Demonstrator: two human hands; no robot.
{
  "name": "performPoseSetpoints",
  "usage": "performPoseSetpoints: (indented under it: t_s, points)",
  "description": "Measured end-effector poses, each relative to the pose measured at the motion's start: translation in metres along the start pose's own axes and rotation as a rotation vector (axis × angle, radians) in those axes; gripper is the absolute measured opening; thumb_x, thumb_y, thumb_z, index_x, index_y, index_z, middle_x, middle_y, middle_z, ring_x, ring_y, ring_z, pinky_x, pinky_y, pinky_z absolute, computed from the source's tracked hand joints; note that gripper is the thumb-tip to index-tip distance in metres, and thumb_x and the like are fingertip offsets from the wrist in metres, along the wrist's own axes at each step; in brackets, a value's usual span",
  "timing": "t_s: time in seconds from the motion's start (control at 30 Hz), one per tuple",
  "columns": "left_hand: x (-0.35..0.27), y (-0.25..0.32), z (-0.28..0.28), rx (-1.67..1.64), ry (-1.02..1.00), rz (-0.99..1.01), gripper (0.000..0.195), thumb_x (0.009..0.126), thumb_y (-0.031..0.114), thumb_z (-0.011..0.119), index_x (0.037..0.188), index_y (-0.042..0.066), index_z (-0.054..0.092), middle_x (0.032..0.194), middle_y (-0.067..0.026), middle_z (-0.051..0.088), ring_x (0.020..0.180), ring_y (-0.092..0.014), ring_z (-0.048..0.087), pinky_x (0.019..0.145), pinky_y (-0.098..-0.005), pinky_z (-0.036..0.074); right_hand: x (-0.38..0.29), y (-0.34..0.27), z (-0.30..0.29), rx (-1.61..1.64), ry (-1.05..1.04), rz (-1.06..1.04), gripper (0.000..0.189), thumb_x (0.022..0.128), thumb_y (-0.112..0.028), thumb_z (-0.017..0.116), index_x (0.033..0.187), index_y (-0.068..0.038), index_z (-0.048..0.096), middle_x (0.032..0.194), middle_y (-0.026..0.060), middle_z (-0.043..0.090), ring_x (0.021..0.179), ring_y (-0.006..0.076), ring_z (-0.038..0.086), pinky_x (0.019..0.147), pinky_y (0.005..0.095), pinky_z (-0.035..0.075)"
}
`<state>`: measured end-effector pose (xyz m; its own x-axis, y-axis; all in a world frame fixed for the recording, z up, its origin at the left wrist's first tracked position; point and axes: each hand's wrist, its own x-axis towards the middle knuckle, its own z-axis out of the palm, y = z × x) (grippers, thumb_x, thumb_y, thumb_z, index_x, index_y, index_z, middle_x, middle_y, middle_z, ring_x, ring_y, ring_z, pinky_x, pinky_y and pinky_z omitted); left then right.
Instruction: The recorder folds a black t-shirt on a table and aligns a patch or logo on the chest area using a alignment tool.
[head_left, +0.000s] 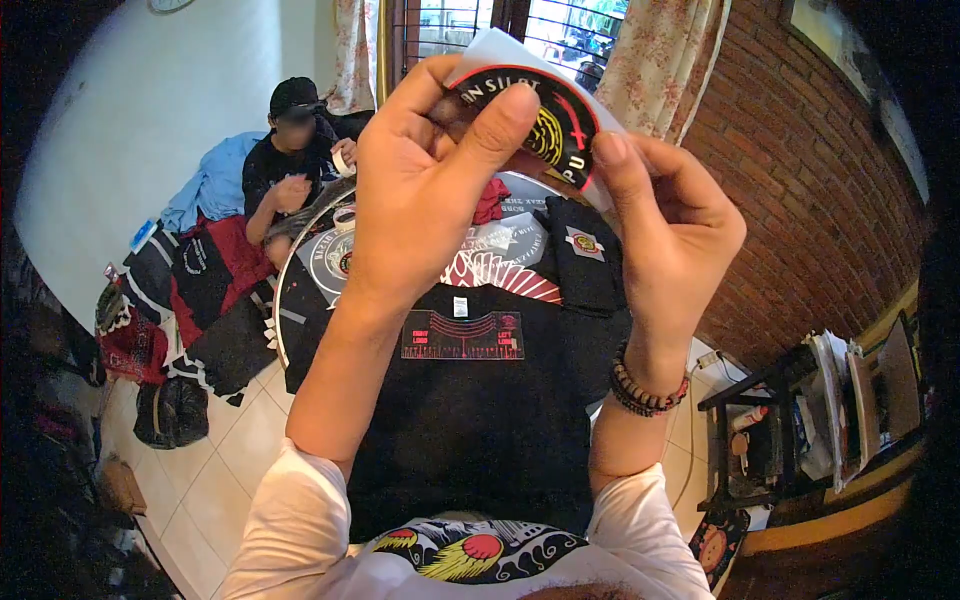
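Observation:
Raised in front of me, a printed transfer sheet (579, 124) carries a round black emblem with a red rim, yellow lines and lettering. My left hand (420, 180) pinches its left side, the thumb lying across the emblem. At the lower right edge, my right hand (660, 225) grips it between thumb and fingers. Below my hands a black T-shirt (465, 435) lies spread on the round table (280, 307). A clear T-shirt alignment ruler (463, 334) with red markings rests just under the neckline. Right of the collar is a folded black garment (589, 281) bearing a small emblem print (585, 244).
Printed film sheets (525, 236), a red cloth (491, 201) and a tape roll (344, 218) lie at the table's far side. Beyond sits a person (281, 165) holding another tape roll (342, 163). Clothes (214, 277) are heaped at left; a black rack (784, 427) stands right.

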<state>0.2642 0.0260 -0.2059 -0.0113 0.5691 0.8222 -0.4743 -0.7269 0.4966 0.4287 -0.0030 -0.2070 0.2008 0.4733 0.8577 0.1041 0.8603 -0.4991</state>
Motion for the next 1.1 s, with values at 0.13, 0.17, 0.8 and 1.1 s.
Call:
performPoseSetpoints:
  t_s: [0.13,0.17,0.8,1.1]
  points:
    - [0.001,-0.001,0.000,0.004,-0.001,0.007,0.034,0.100,0.016,0.077,0.125,-0.003,0.063,0.107,-0.0094,0.075,0.093,-0.010,0.072,0.083,-0.0235,0.059,0.000,0.000,-0.001,-0.018,-0.004,0.010,0.018,0.096,-0.012,0.082,0.104,0.005,0.080,0.083,0.0049,0.077,0.073,0.0063,0.067,0.066,0.0201,0.051]
    - [0.001,-0.002,0.000,0.004,-0.001,0.006,0.034,0.100,0.016,0.077,0.125,-0.003,0.063,0.107,-0.0094,0.075,0.093,-0.010,0.072,0.083,-0.0235,0.059,0.000,0.000,-0.001,-0.024,-0.006,0.004,0.018,0.096,-0.012,0.082,0.104,0.005,0.080,0.083,0.0049,0.077,0.073,0.0063,0.067,0.066,0.0201,0.051]
    - [-0.003,-0.008,0.002,0.112,0.044,0.039,0.031,0.100,0.017,0.078,0.120,-0.003,0.063,0.105,-0.0083,0.075,0.093,-0.010,0.071,0.083,-0.0238,0.058,0.003,0.006,-0.007,0.006,-0.105,0.058,0.022,0.096,-0.012,0.082,0.110,0.004,0.079,0.089,0.0042,0.078,0.080,0.0066,0.068,0.072,0.0216,0.053]
    - [-0.015,-0.021,0.002,0.191,0.027,0.062,0.032,0.101,0.016,0.077,0.122,-0.003,0.063,0.109,-0.0070,0.074,0.097,-0.010,0.070,0.086,-0.0241,0.056,0.003,0.010,-0.005,-0.077,-0.159,0.092,0.024,0.095,-0.015,0.082,0.111,0.003,0.079,0.093,0.0051,0.079,0.085,0.0090,0.070,0.076,0.0241,0.056]
